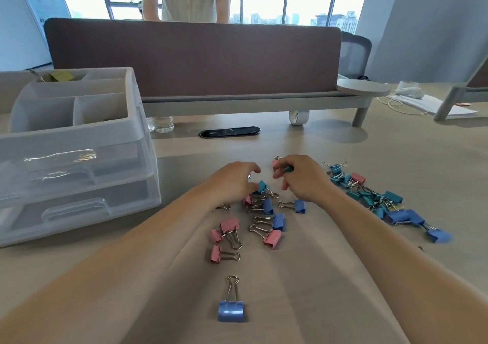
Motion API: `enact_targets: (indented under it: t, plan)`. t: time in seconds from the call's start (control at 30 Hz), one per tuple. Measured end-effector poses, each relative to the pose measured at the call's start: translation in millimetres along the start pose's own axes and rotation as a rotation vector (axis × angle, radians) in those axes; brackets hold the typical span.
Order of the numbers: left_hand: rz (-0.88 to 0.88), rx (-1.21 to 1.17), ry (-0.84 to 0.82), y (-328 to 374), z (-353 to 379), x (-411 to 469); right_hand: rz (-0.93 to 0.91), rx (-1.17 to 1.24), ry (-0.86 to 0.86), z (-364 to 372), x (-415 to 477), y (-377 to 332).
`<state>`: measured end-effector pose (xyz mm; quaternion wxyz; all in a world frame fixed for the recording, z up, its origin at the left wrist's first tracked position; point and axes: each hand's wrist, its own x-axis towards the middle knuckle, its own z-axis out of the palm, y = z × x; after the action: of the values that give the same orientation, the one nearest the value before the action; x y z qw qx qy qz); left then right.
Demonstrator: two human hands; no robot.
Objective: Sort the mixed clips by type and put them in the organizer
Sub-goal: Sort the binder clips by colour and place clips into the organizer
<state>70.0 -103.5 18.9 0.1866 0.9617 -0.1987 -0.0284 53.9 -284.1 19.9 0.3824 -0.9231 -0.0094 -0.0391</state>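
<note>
The right hand (301, 177) pinches a pink binder clip (276, 163) above the mixed clips (266, 211) mid-table. The left hand (235, 182) curls beside a teal binder clip (262, 186), and I cannot tell whether it grips it. It is probably best to gather one colour fully before reaching for the drawer organizer (79, 159) at the table's left edge.

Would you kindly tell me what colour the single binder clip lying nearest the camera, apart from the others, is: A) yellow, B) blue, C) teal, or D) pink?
B: the lone binder clip at the bottom of the view has a blue body and silver wire handles.
</note>
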Motion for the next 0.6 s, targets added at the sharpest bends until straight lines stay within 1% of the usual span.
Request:
enact_targets:
  t: [0.1,0.23,0.37,0.6]
  plan:
    - [0.029,0.045,-0.078,3,0,11,0.009,0.003,0.062,-4,5,7]
    - [0.035,0.071,-0.178,2,1,18,0.038,-0.120,0.072,-10,13,22]
    - [0.048,0.076,-0.179,-1,3,23,0.063,-0.116,0.064,-17,18,35]
    - [0.031,0.017,-0.183,-6,8,28,0.111,-0.135,0.153,-38,28,44]
